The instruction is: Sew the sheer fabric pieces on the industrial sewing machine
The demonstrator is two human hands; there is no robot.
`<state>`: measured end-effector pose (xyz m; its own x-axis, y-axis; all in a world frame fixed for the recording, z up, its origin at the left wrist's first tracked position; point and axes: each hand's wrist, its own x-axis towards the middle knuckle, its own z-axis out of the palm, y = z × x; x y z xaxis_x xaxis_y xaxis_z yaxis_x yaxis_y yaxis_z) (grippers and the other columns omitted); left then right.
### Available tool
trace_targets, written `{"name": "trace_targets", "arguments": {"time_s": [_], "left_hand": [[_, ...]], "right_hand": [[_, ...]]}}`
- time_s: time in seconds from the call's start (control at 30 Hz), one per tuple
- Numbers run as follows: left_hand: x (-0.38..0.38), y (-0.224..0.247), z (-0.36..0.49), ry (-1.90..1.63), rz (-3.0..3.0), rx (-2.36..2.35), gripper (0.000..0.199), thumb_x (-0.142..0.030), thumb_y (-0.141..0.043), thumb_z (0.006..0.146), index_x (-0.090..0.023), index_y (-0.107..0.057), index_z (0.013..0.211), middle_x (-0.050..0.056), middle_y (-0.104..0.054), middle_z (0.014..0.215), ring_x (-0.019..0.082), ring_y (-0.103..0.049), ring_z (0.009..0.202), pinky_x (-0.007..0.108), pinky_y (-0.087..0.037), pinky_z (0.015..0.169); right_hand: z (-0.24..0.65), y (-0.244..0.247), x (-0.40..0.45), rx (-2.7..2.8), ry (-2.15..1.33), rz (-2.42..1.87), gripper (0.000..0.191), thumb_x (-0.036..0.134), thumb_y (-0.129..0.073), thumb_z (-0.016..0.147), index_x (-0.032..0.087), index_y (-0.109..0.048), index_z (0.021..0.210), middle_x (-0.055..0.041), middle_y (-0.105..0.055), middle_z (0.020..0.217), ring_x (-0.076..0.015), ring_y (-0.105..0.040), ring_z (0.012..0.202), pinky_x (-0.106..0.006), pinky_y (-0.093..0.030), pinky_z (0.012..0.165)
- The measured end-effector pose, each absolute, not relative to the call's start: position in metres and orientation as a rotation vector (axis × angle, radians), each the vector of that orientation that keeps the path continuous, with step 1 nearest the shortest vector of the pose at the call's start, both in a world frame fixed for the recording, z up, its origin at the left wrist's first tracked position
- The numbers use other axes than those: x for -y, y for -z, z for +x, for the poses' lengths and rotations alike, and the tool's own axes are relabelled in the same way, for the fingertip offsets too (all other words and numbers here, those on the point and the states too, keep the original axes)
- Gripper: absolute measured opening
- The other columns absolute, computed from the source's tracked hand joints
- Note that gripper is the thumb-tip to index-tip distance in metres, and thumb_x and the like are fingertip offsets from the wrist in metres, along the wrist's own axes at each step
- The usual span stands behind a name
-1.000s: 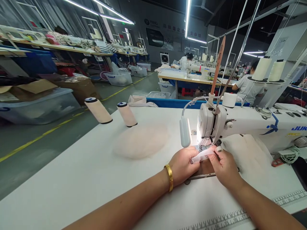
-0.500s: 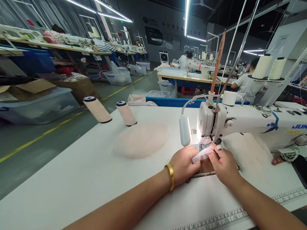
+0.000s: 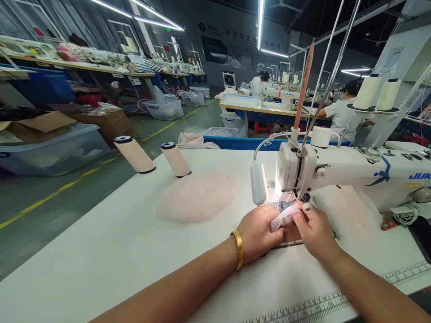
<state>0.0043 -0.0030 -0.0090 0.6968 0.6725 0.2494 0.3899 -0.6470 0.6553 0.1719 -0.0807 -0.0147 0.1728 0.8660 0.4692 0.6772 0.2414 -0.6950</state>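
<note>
A narrow strip of thin white fabric point(image 3: 282, 219) stretches between my two hands, just in front of the needle area of a white sewing machine point(image 3: 350, 168). My left hand point(image 3: 257, 231), with a gold bracelet at the wrist, grips the strip's left end by the machine bed. Thumb and fingers of my right hand point(image 3: 314, 229) pinch the other end, close to the presser foot. The machine's lamp lights the fabric. Sheer pale fabric point(image 3: 346, 215) lies under the machine arm, right of my right hand.
Two pale thread cones point(image 3: 135, 154) stand at the table's far left edge. A small lamp point(image 3: 258, 183) hangs left of the needle. Ruler markings point(image 3: 303, 309) run along the front edge. Red-handled snips point(image 3: 389, 224) lie at right. A co-worker point(image 3: 345, 114) sits beyond the machine.
Both hands stay almost in place with the strip still held; it looks slightly more curved. The view has shifted a little, and the co-worker at right has an arm reaching left.
</note>
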Motion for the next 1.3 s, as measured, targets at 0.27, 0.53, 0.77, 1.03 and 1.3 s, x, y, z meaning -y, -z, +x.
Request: {"name": "trace_targets", "arguments": {"time_s": [0.27, 0.53, 0.77, 1.03, 1.3], "left_hand": [[0.001, 0.013, 0.003, -0.657, 2.331, -0.809, 0.021, -0.024, -0.048, 0.074, -0.020, -0.036, 0.058, -0.001, -0.047, 0.062, 0.015, -0.045, 0.060, 0.028, -0.032, 0.057], [-0.002, 0.012, 0.001, -0.646, 2.350, -0.732, 0.019, -0.023, -0.045, 0.078, -0.020, -0.037, 0.060, 0.000, -0.048, 0.065, 0.016, -0.046, 0.063, 0.028, -0.035, 0.060], [-0.001, 0.011, 0.001, -0.637, 2.348, -0.706, 0.017, -0.022, -0.049, 0.074, -0.020, -0.038, 0.061, -0.001, -0.049, 0.066, 0.015, -0.047, 0.064, 0.027, -0.036, 0.060], [0.003, 0.008, -0.001, -0.685, 2.297, -0.690, 0.020, -0.031, -0.057, 0.080, -0.020, -0.050, 0.065, 0.000, -0.055, 0.071, 0.017, -0.052, 0.070, 0.027, -0.040, 0.062], [0.011, 0.003, -0.008, -0.872, 2.372, -0.529, 0.027, -0.024, -0.050, 0.090, -0.019, -0.054, 0.064, 0.000, -0.056, 0.069, 0.015, -0.051, 0.066, 0.028, -0.039, 0.063]], "right_hand": [[0.171, 0.013, 0.082, 1.568, -0.262, -1.478, 0.025, 0.031, -0.044, 0.099, 0.023, -0.063, 0.085, 0.0012, -0.066, 0.073, -0.0163, -0.062, 0.067, -0.024, -0.047, 0.062], [0.172, 0.013, 0.081, 1.533, -0.262, -1.500, 0.024, 0.032, -0.044, 0.098, 0.022, -0.060, 0.083, -0.0002, -0.067, 0.074, -0.0170, -0.062, 0.067, -0.025, -0.047, 0.060], [0.173, 0.015, 0.082, 1.511, -0.277, -1.529, 0.024, 0.033, -0.046, 0.097, 0.022, -0.061, 0.083, -0.0010, -0.068, 0.074, -0.0176, -0.062, 0.066, -0.025, -0.044, 0.055], [0.172, 0.011, 0.085, 1.523, -0.305, -1.511, 0.023, 0.032, -0.046, 0.098, 0.022, -0.062, 0.086, -0.0011, -0.069, 0.078, -0.0174, -0.062, 0.071, -0.025, -0.045, 0.060], [0.178, 0.004, 0.092, 1.685, -0.339, -1.435, 0.024, 0.030, -0.043, 0.102, 0.022, -0.061, 0.087, -0.0011, -0.066, 0.079, -0.0182, -0.061, 0.074, -0.029, -0.044, 0.066]]}}
